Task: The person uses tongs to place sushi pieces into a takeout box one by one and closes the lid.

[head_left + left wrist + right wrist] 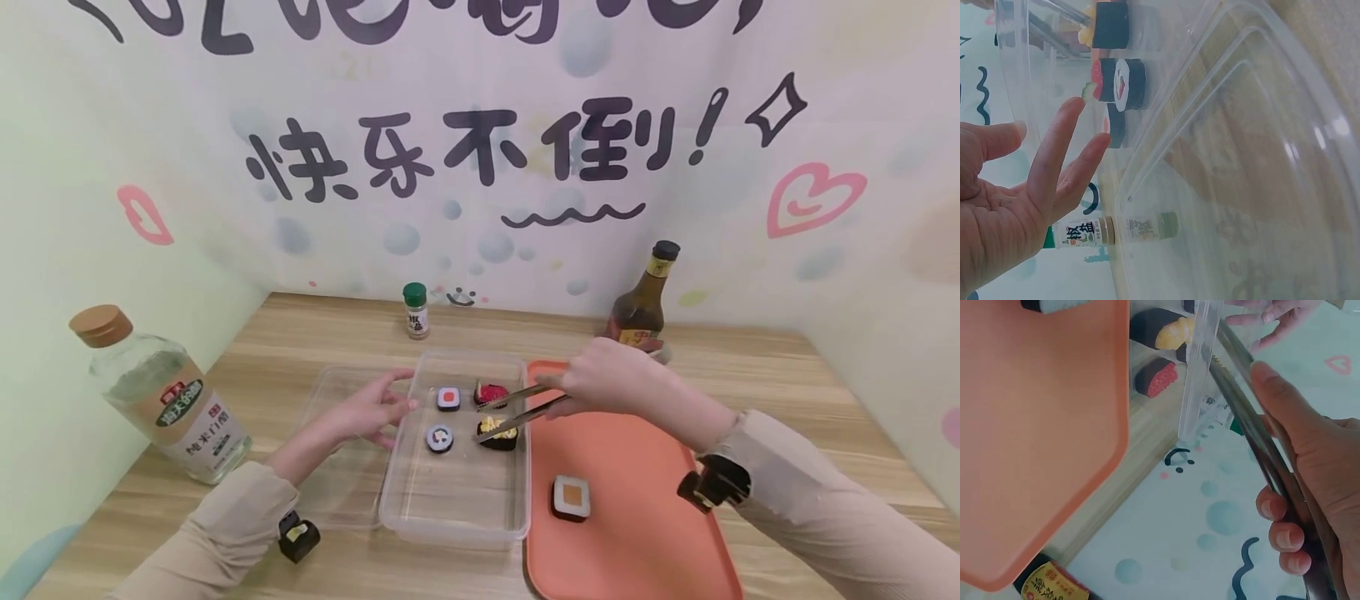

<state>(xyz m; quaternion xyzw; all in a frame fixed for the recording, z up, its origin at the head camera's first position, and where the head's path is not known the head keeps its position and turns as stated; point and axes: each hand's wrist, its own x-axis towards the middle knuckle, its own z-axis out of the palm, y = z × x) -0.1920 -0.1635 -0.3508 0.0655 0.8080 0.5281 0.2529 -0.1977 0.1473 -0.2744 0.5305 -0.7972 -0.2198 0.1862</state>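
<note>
My right hand [615, 375] grips metal tongs [1260, 437], their tips spread inside a clear plastic container [453, 531]. The tips overlap the yellow-topped sushi piece [498, 442] in the head view. A red-topped sushi piece [492, 393] lies just beyond it. To their left in the container are a roll with a red-orange centre [448, 399] and a round sushi roll [439, 438]. My left hand [367, 410] is at the container's left wall, fingers extended and holding nothing. One square-faced roll [572, 497] sits on the orange tray [637, 542].
A clear lid-like plastic piece [337, 500] lies under my left forearm. A large vinegar bottle [176, 400] stands at the left. Behind the container is a green-capped shaker [417, 317], and a dark sauce bottle [641, 304] stands behind the tray. A wall hanging closes the back.
</note>
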